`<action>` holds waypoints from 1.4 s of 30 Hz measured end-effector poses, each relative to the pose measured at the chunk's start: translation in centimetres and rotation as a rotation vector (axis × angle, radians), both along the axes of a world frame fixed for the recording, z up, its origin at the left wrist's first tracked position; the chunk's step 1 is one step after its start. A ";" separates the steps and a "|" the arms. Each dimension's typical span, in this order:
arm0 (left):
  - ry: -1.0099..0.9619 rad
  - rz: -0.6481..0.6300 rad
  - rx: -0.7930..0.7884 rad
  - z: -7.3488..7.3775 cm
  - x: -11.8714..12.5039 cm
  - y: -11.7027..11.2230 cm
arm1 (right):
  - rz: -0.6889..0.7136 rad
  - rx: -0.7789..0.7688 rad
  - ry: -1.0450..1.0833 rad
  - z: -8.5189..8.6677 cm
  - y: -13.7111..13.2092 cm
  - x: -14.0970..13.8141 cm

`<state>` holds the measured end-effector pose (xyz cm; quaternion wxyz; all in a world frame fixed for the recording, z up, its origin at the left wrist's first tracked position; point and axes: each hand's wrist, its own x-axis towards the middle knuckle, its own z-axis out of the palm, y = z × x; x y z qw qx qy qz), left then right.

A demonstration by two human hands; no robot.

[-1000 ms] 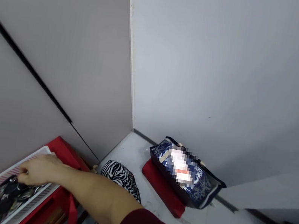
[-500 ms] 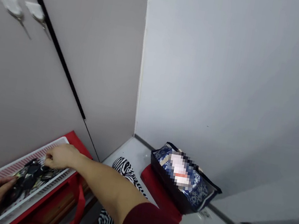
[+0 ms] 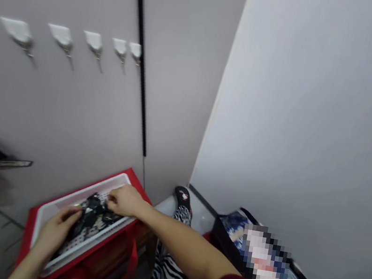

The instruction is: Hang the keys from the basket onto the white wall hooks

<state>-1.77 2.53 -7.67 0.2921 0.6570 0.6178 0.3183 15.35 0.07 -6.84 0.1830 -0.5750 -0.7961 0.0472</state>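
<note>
Hands are pinching a dark patterned cloth (image 3: pixel 93 212) lying in one white tray (image 3: pixel 54 203): left hand (image 3: pixel 56 230) clamped on its near end, right hand (image 3: pixel 126 200) on its far end. An uneven pull could bunch it. Five wall hooks (image 3: pixel 62 38) are hanging above.

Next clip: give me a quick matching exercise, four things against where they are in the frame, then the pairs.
Things:
1. white tray
2. wall hooks
3. blue patterned bag
4. dark items

Places:
A. on the floor against the right wall
B. in a row high on the left wall
C. on top of a red surface
D. inside the tray, between the left hand and right hand

Pairs: 1-C, 2-B, 3-A, 4-D
</note>
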 end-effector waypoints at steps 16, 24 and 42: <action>0.213 -0.297 0.172 0.0 0.0 -0.5 | 0.127 -0.253 0.123 1.7 2.7 -0.2; 0.420 -0.290 0.042 0.4 -0.8 0.4 | 0.076 -0.188 0.101 1.7 3.6 -1.0; -0.135 -0.382 0.037 3.4 -2.2 1.7 | 0.225 -0.373 0.272 3.5 3.7 -1.4</action>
